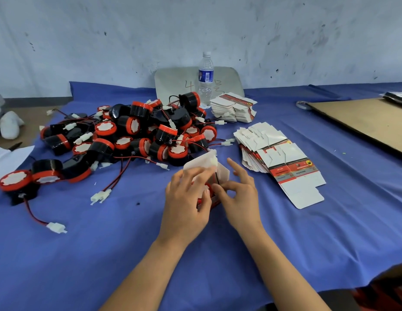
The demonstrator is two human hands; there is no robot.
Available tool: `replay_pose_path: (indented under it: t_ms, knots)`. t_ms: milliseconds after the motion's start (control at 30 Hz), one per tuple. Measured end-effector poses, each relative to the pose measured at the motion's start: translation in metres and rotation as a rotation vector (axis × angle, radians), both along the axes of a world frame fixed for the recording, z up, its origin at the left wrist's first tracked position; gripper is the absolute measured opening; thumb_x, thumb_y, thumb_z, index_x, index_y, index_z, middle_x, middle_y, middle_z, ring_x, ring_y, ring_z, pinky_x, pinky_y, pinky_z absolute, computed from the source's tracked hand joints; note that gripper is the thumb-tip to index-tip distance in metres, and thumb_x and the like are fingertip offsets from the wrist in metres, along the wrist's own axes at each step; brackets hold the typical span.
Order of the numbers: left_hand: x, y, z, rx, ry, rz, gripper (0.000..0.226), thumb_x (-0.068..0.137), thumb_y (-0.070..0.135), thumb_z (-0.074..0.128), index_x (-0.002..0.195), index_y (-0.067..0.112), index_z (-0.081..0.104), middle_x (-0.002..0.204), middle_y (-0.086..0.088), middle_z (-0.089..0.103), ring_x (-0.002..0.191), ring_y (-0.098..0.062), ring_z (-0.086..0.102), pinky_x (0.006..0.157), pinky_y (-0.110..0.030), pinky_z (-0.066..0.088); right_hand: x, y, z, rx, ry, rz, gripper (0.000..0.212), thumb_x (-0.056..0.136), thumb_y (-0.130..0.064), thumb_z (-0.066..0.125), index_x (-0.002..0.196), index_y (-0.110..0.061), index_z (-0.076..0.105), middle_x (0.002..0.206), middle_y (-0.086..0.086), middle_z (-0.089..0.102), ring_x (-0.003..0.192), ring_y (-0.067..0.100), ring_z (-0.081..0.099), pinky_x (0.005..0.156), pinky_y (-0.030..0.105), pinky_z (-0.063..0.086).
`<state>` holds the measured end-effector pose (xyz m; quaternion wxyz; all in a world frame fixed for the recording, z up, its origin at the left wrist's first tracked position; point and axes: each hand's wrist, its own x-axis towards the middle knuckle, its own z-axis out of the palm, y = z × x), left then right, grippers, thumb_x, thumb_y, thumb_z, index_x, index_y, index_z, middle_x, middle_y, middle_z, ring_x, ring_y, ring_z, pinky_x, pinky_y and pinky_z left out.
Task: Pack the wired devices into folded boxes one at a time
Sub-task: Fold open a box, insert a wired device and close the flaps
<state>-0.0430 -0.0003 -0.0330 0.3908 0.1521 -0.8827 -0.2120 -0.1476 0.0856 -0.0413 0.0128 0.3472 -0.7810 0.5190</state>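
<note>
In the middle of the blue table a small folded box (220,171) stands with its white flaps up. My left hand (186,198) grips its left side and covers most of it. A red-and-black device sits inside, only a red sliver showing between my hands. My right hand (238,194) pinches the device's thin black wire (217,178) at the box's opening, the other fingers spread. A white connector (213,161) pokes up above the flaps. Behind lies a big pile of wired devices (137,135), black drums with red rims, red-black leads and white plugs.
Flat unfolded boxes fan out at right (283,160), with a second stack (233,107) behind. A water bottle (205,79) stands by the wall in front of a grey board. A brown cardboard sheet (366,120) lies far right. Loose plugs (101,196) trail on the blue cloth at left.
</note>
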Motion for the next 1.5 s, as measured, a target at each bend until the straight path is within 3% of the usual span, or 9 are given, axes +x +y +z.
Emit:
replay_pose_path:
  t_ms: [233,333,467,667,900,1033,1133,1333,1500]
  knots:
    - [-0.005,0.002,-0.005,0.024,-0.039,0.094,0.036,0.086,0.007,0.055,0.114,0.022,0.071,0.114,0.007,0.066,0.122,-0.036,0.046,0.102,-0.076,0.023,0.003,0.003,0.001,0.025,0.098,0.053,0.008,0.086,-0.014,0.071,0.083,-0.016,0.079,0.134,-0.019,0.044,0.128,0.012,0.036,0.093,0.0,0.024]
    - [-0.005,-0.001,-0.004,0.03,-0.003,0.089,0.036,0.085,0.009,0.054,0.113,0.02,0.072,0.112,0.008,0.067,0.118,-0.036,0.048,0.096,-0.074,0.032,0.007,0.005,0.006,-0.082,0.076,0.057,0.016,0.087,-0.006,0.066,0.087,-0.017,0.078,0.138,-0.01,0.049,0.128,0.01,0.041,0.105,0.02,0.033]
    - [-0.003,-0.003,-0.004,0.022,0.035,0.036,0.034,0.084,0.0,0.06,0.111,0.016,0.073,0.11,0.006,0.068,0.116,-0.04,0.049,0.093,-0.07,0.038,0.008,0.003,0.025,-0.318,0.237,-0.036,0.016,0.086,-0.011,0.072,0.101,-0.013,0.071,0.103,0.001,0.063,0.083,0.002,0.056,0.07,0.015,0.046]
    - [-0.001,-0.005,-0.003,0.026,0.044,-0.01,0.029,0.084,0.006,0.055,0.104,0.015,0.074,0.108,0.006,0.069,0.118,-0.035,0.048,0.099,-0.063,0.04,0.0,-0.01,0.055,-0.032,0.223,0.181,0.036,0.09,-0.01,0.064,0.124,-0.022,0.063,0.086,-0.009,0.064,0.07,0.011,0.057,0.064,0.01,0.043]
    - [-0.002,-0.009,-0.007,-0.029,0.057,0.005,0.031,0.081,0.005,0.058,0.104,0.017,0.074,0.111,0.007,0.068,0.117,-0.028,0.046,0.096,-0.049,0.045,-0.011,-0.009,0.072,0.056,0.147,0.29,0.013,0.086,-0.002,0.064,0.095,-0.011,0.065,0.084,0.002,0.065,0.059,0.004,0.056,0.057,0.014,0.046]
    - [-0.001,-0.01,-0.006,-0.022,0.057,-0.028,0.035,0.082,-0.001,0.059,0.11,0.017,0.072,0.118,0.005,0.064,0.113,-0.03,0.048,0.088,-0.048,0.05,-0.012,-0.005,0.065,-0.012,0.197,0.248,0.012,0.082,0.0,0.068,0.084,-0.009,0.06,0.071,-0.005,0.06,0.063,0.011,0.057,0.059,0.022,0.049]
    - [-0.001,-0.01,-0.004,0.037,0.08,-0.077,0.048,0.084,-0.007,0.06,0.121,0.024,0.059,0.133,0.008,0.05,0.12,-0.018,0.049,0.086,-0.023,0.049,-0.012,-0.003,0.053,-0.029,0.414,0.172,0.016,0.075,0.006,0.072,0.076,-0.003,0.059,0.068,-0.012,0.049,0.062,0.01,0.046,0.058,0.015,0.038]
    - [-0.002,-0.01,-0.008,0.16,0.097,-0.102,0.073,0.083,-0.001,0.065,0.136,0.039,0.034,0.129,0.035,0.035,0.098,-0.025,0.058,0.08,-0.002,0.039,-0.007,-0.005,0.024,0.087,0.889,-0.017,0.026,0.066,0.009,0.075,0.06,-0.006,0.055,0.06,0.005,0.055,0.062,0.03,0.052,0.052,0.042,0.047]
    - [-0.002,-0.013,-0.01,0.203,0.099,-0.125,0.07,0.084,0.007,0.063,0.139,0.039,0.033,0.13,0.033,0.038,0.11,-0.014,0.054,0.088,-0.003,0.036,-0.014,0.007,0.015,0.15,0.888,-0.031,0.011,0.078,-0.018,0.074,0.067,-0.016,0.073,0.089,-0.005,0.072,0.101,0.027,0.055,0.078,0.043,0.049]
